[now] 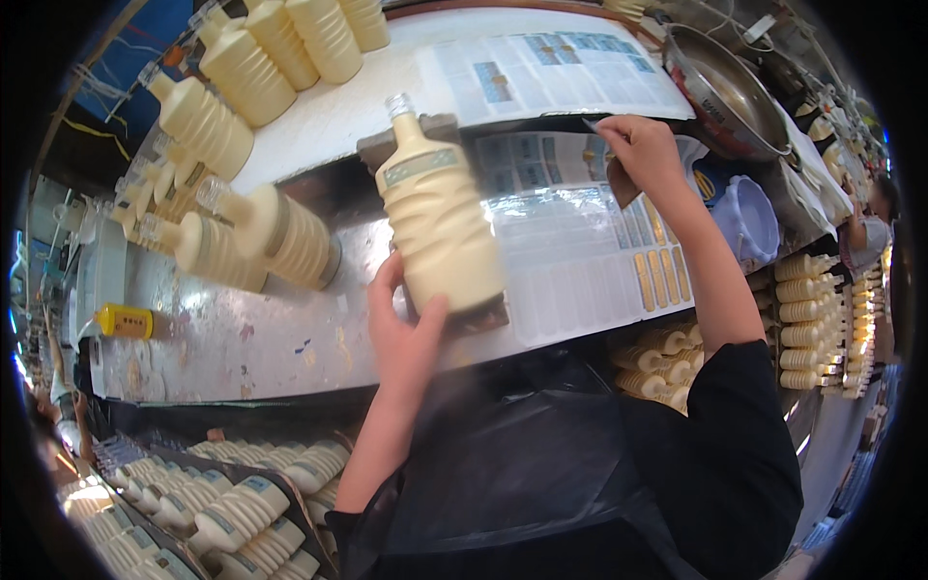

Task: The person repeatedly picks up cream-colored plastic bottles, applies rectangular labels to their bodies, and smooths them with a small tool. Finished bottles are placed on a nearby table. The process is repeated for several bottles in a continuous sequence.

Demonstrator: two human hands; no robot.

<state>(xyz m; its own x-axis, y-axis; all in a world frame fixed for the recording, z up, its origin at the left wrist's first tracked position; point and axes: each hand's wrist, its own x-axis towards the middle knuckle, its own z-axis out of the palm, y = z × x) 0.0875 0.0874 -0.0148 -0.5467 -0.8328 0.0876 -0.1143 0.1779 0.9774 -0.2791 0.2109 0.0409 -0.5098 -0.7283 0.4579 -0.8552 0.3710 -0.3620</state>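
Note:
My left hand (pixel 406 319) is closed round the lower end of a cream-coloured ribbed bottle (pixel 435 227), thumb in front and fingers at its left side. The bottle has a clear neck and a grey-green label band near its shoulder. Its neck end leans near a dark brown block (pixel 377 150). To the right my right hand (pixel 643 155) is raised over the label sheets (pixel 556 261), fingers pinching a small thin bluish piece (pixel 592 126). A flat brown piece (pixel 623 186) sticks out below that palm; how it is held is hidden.
Two more bottles (pixel 290 237) lie on the metal table (pixel 213 338) at left, near a yellow container (pixel 126 321). Bottles (pixel 237 72) stand on a white raised board (pixel 387 87). A metal basin (pixel 730 92) and a lilac bucket (pixel 747 222) are at right. Stacked bottles (pixel 237 512) fill the lower left.

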